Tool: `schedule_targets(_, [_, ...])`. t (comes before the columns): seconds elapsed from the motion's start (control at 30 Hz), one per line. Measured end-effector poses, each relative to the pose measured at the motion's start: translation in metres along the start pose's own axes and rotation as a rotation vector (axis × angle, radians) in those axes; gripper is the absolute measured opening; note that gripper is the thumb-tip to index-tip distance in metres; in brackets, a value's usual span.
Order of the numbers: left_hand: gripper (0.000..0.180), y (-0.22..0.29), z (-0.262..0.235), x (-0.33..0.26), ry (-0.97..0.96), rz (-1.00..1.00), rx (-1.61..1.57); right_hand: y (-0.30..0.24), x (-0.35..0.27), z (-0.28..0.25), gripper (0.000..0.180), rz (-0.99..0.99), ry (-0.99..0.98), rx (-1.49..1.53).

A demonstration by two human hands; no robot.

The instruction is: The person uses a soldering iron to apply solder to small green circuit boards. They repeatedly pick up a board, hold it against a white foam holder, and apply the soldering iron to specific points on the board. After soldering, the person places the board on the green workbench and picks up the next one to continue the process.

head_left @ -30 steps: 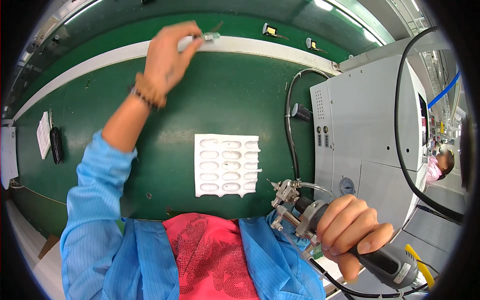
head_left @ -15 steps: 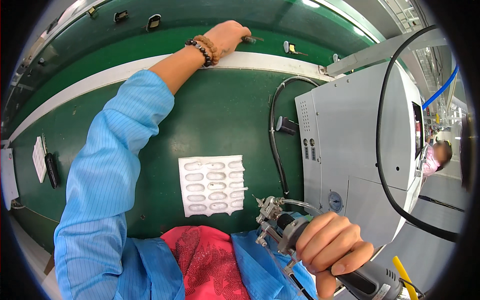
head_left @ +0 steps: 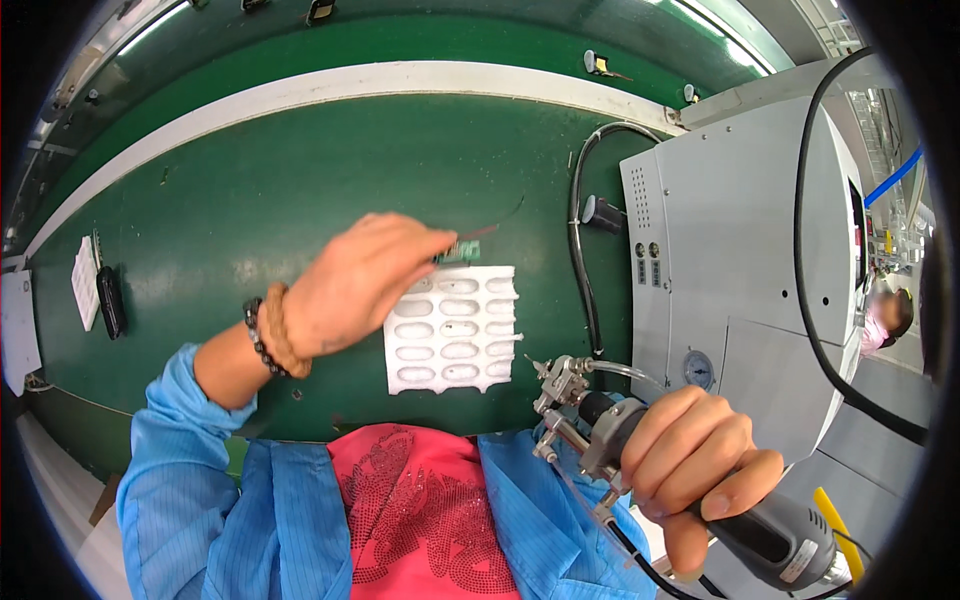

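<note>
A green bench (head_left: 300, 180) carries a grey machine (head_left: 740, 260) at the right, placed within reach of its hose. A white tray (head_left: 455, 330) with oval pockets lies in front of the person so that parts can be seated singly. The right hand (head_left: 690, 460) is closed around a handheld tool (head_left: 620, 440), nozzle aimed toward the tray. The left hand (head_left: 355, 285) is pinched on a small green part (head_left: 462, 250), held just above the tray's far edge; contact with the tray cannot be confirmed.

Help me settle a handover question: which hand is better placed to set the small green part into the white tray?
Left. The left hand pinches the green part right at the tray edge; the right hand grips a tool.
</note>
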State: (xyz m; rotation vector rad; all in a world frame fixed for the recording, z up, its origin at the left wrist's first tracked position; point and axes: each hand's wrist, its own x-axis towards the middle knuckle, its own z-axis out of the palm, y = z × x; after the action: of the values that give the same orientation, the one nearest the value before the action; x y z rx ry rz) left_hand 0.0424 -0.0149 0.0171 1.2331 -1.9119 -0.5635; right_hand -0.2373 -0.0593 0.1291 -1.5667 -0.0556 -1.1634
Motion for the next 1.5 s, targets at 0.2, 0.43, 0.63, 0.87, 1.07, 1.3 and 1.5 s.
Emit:
schedule_targets(0.2, [0.033, 0.000, 0.028, -0.034, 0.037, -0.015, -0.019, 0.004, -0.001, 0.008, 0.041, -0.023, -0.009, 0.005])
schedule_targets(0.43, [0.032, 0.012, 0.047, -0.039, 0.119, -0.176, -0.107, 0.002, 0.007, 0.015, 0.041, -0.017, 0.006, -0.045])
schedule_targets(0.63, [0.036, 0.032, 0.080, -0.046, 0.100, -0.112, -0.240, 0.011, 0.011, 0.020, 0.042, 0.029, -0.044, -0.008])
schedule_targets(0.87, [0.037, 0.029, 0.080, -0.048, 0.086, -0.123, -0.250, 0.031, 0.011, 0.027, 0.041, 0.108, -0.070, 0.009])
schedule_targets(1.07, [0.037, 0.029, 0.078, -0.047, 0.091, -0.111, -0.272, 0.031, 0.016, 0.028, 0.043, 0.124, -0.095, 0.032])
schedule_targets(1.3, [0.037, 0.029, 0.080, -0.048, 0.094, -0.133, -0.270, 0.033, 0.015, 0.029, 0.044, 0.125, -0.076, 0.017])
schedule_targets(1.5, [0.037, 0.027, 0.079, -0.049, 0.100, -0.136, -0.282, 0.038, 0.015, 0.032, 0.044, 0.133, -0.062, 0.007])
